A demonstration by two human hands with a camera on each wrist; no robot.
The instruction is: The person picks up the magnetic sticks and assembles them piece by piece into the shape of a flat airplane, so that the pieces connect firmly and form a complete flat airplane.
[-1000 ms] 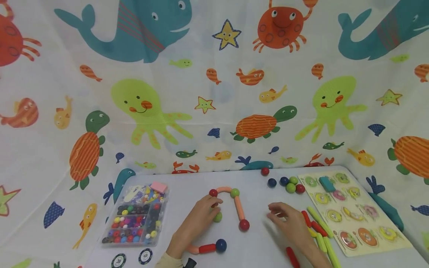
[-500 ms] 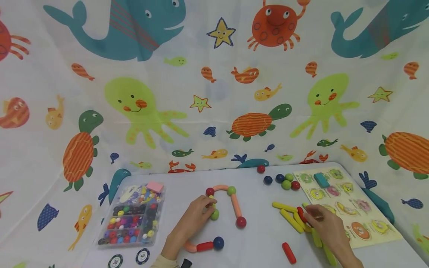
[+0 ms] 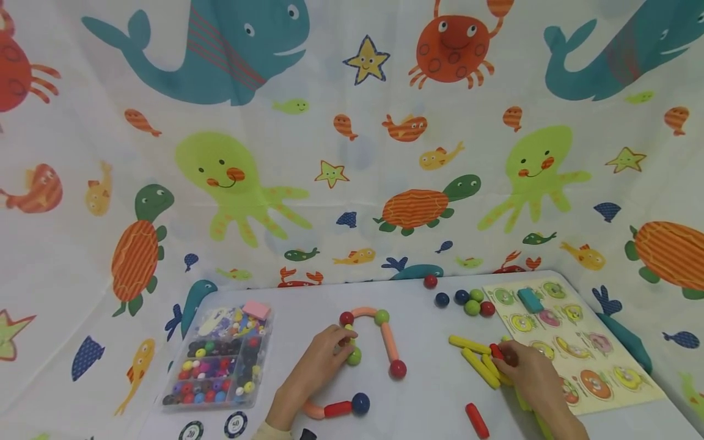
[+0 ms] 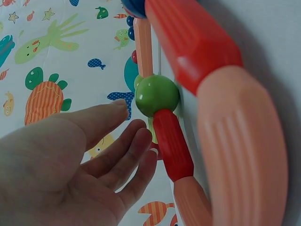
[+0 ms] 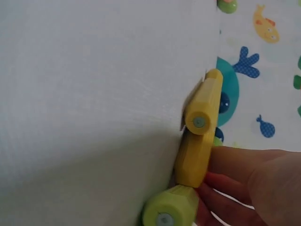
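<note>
On the worktop [image 3: 429, 397], the left hand [image 3: 319, 373] rests relaxed beside the green ball [image 3: 354, 356] while the right hand [image 3: 530, 376] pinches a red stick [image 3: 497, 351] among yellow sticks [image 3: 475, 360], near the puzzle board [image 3: 583, 348].

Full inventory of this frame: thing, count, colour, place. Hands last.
table: one, white, under everything.
bead box: one, clear, mixed beads, left.
pink block: one, on the bead box's far corner.
poker chips: two, dark, near edge left.
rod-and-ball arch: one, peach rods, red and green balls, centre.
short chain: one, peach and red rods, blue ball, near the left wrist.
loose balls: six, red, blue, green, far right of centre.
yellow sticks: a few, by the right hand.
red stick: one, near edge.
puzzle board: one, cream, right.
teal block: one, on the puzzle board.
left hand: at the arch's green ball.
right hand: holds a red stick among the yellow ones.
</note>
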